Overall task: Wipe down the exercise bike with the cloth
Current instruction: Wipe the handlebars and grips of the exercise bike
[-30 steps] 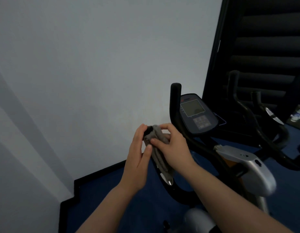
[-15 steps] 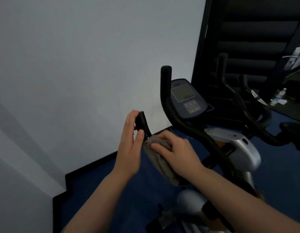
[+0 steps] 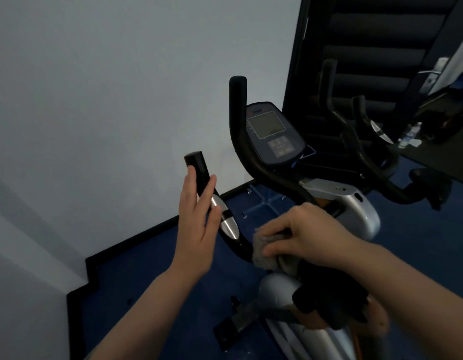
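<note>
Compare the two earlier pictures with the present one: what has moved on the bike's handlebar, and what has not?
The right hand has slid the cloth down the left handlebar, from its tip to the lower bend, baring the silver sensor. The left hand, earlier cupped around the tip, now rests with straight fingers against the grip. The console is unchanged.

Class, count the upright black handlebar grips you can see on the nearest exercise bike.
2: left grip, touched by the open left hand; right grip, beside the console. The mirror shows reflections only.

head | looks forward-down (slightly tilted) | close over exercise bike [image 3: 337, 203]
</note>
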Demonstrator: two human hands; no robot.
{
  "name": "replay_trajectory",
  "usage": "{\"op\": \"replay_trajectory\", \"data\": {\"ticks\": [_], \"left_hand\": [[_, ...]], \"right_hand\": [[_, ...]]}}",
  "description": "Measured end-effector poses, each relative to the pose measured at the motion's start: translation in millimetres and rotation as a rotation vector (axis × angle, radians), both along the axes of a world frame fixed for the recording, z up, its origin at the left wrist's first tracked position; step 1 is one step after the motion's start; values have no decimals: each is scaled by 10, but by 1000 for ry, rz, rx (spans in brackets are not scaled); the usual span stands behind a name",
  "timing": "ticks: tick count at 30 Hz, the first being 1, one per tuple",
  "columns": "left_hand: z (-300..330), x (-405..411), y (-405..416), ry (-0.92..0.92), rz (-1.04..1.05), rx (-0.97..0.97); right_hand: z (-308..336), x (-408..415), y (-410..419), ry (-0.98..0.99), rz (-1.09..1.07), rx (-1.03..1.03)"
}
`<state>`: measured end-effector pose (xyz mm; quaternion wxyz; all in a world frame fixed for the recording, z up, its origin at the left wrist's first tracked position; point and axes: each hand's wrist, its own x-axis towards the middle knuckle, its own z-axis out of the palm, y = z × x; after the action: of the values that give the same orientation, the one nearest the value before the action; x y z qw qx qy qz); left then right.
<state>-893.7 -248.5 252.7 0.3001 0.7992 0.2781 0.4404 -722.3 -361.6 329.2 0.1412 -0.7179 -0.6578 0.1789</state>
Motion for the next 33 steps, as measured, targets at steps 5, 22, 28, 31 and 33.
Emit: {"op": "replay_trajectory", "data": {"ticks": [5, 22, 28, 31, 33], "left_hand": [[-22, 33, -42, -24, 15, -53], [-58, 114, -141, -52, 106, -101], [-39, 113, -177, -49, 146, -103], [-33, 128, -198, -55, 157, -112], [-37, 155, -219, -78, 166, -125]], "right_hand": [[-140, -258, 99, 97, -57, 130], [-173, 2, 148, 209, 114, 172], [-212, 156, 142, 270, 190, 101], [-140, 341, 150, 212, 247, 36], [-177, 260, 178, 301, 262, 69]]}}
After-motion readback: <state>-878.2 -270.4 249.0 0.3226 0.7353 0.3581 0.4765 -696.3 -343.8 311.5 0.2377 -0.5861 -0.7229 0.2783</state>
